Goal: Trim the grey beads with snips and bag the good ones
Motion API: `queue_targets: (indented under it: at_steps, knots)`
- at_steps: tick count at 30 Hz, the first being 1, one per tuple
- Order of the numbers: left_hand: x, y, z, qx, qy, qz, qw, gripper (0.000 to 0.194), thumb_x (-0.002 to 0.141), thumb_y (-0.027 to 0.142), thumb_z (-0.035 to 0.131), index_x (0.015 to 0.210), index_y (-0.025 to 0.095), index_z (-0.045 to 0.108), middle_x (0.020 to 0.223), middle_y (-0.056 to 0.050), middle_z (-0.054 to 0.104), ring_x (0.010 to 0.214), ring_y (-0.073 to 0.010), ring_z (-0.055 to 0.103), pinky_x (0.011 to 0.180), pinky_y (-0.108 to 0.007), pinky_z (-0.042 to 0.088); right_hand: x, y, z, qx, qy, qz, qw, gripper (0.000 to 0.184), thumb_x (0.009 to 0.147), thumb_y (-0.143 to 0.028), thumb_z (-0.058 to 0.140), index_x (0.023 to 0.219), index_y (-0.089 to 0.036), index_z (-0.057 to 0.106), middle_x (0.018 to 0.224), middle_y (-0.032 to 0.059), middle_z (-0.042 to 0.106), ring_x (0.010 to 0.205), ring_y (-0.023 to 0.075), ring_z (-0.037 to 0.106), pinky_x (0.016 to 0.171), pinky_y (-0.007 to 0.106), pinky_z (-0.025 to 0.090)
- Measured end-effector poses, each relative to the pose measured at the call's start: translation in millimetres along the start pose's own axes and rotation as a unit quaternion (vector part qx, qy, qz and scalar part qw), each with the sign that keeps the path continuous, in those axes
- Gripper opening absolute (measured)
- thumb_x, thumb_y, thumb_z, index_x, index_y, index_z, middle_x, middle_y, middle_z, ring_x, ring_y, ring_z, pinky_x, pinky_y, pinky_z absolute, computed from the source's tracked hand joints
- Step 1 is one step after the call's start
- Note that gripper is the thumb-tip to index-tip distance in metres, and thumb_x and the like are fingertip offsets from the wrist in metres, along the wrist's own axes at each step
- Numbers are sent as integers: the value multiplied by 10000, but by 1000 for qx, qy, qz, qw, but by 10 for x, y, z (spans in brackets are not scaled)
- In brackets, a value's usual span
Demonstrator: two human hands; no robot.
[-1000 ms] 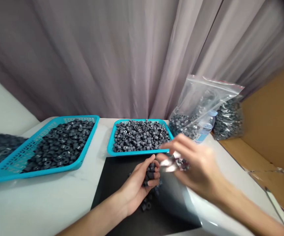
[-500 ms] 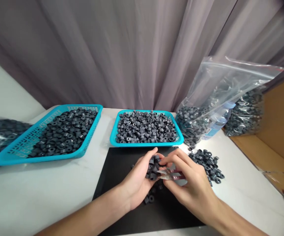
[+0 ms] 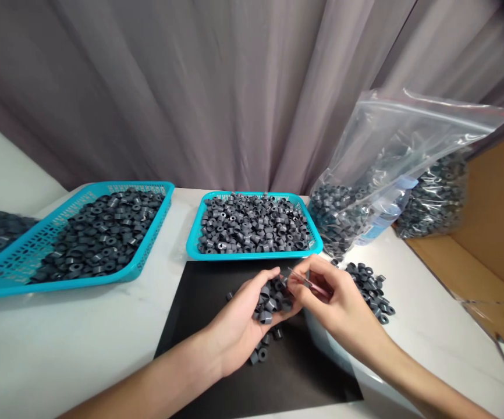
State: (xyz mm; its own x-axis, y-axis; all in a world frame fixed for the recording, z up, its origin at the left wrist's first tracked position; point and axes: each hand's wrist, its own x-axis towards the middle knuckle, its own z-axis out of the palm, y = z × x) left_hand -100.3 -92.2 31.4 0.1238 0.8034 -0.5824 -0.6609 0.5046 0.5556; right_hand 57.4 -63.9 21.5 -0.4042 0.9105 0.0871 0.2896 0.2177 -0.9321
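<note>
Cupped in my left hand (image 3: 238, 326) is a heap of small dark grey plastic rings (image 3: 271, 299); the fingers curl under it. My right hand (image 3: 341, 305) is closed around small pointed snips (image 3: 304, 279) with pinkish handles and thin metal blades. Its thumb and index finger meet at the edge of the heap, by the left fingertips. Whether they also pinch one ring is hidden. Beneath both hands lies a black mat (image 3: 304, 372), with several loose rings (image 3: 261, 352) on it below the left palm.
A blue basket (image 3: 254, 256) full of rings stands behind the mat, another basket (image 3: 134, 272) to the left. A ring pile (image 3: 374, 294), an open zip bag (image 3: 413, 125), a bottle (image 3: 380, 218) and a cardboard box (image 3: 492, 203) are on the right.
My right hand has come in with the snips from the right to the left hand's heap. The blades, spread apart half a second ago, now point up and left. The view has shifted slightly.
</note>
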Motion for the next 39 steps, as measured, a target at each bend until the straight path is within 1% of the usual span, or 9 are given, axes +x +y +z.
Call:
queue_targets:
  at_steps: [4, 8, 15, 22, 25, 28, 31, 35, 39]
  knots:
    - [15, -14, -15, 9, -16, -15, 1000, 144, 916, 184, 610, 875, 104, 722, 864, -81, 710, 719, -129, 635, 635, -235, 573, 40, 4, -24, 53, -17, 31, 998, 252, 902, -424, 600, 823, -189, 557, 815, 16, 564, 744, 159, 567, 702, 291, 456]
    - [33, -37, -47, 11, -31, -22, 999, 146, 923, 202, 600, 895, 121, 719, 947, -98, 714, 770, -140, 653, 535, -178, 495, 45, -21, -27, 93, -32, 46, 994, 272, 896, -444, 622, 837, -186, 556, 807, 5, 561, 718, 139, 559, 665, 262, 451]
    - [-34, -34, -12, 9, -43, -27, 999, 221, 962, 190, 525, 862, 109, 705, 921, -109, 709, 665, -103, 620, 464, -160, 396, 24, -37, -1, 142, -49, 39, 988, 256, 902, -431, 645, 859, -194, 556, 802, -21, 552, 695, 102, 538, 628, 214, 448]
    - [-58, 8, 26, 30, -35, -22, 999, 241, 982, 225, 495, 894, 124, 696, 840, -47, 666, 530, -56, 507, 483, -169, 394, 31, -25, 30, 176, -54, 27, 983, 274, 902, -459, 650, 882, -199, 566, 824, -14, 543, 755, 119, 544, 681, 220, 465]
    - [-62, 7, 28, 59, -42, -11, 997, 262, 986, 252, 484, 922, 124, 704, 819, -56, 673, 525, -58, 503, 513, -167, 406, 39, -4, 26, 191, -67, 28, 979, 298, 921, -483, 619, 872, -196, 556, 797, -21, 506, 734, 110, 498, 680, 216, 429]
    - [-67, -3, 26, 76, -27, -7, 997, 287, 980, 257, 481, 852, 110, 691, 754, -62, 659, 486, -49, 462, 483, -154, 371, 45, 28, 12, 237, -95, 84, 963, 346, 926, -540, 585, 888, -200, 527, 776, -25, 474, 686, 102, 444, 617, 210, 368]
    - [-74, -2, 13, 87, -34, -13, 996, 289, 962, 269, 508, 776, 109, 660, 683, -35, 605, 437, -28, 378, 431, -141, 299, 67, 69, -8, 286, -122, 133, 941, 374, 911, -564, 595, 894, -203, 497, 763, -32, 455, 592, 79, 322, 527, 205, 245]
    - [-78, 22, -7, 80, -60, -18, 995, 285, 946, 308, 552, 753, 113, 628, 651, 5, 521, 433, -11, 306, 398, -131, 205, 121, 116, -47, 309, -133, 131, 933, 392, 900, -544, 624, 820, -195, 464, 681, -71, 270, 559, 80, 101, 491, 234, 118]
    - [-66, 46, -12, 85, -63, -13, 994, 267, 945, 312, 572, 764, 117, 597, 669, 27, 477, 440, -1, 273, 388, -139, 147, 147, 137, -78, 294, -140, 127, 937, 368, 890, -525, 644, 845, -191, 495, 707, -68, 239, 565, 79, 97, 488, 236, 105]
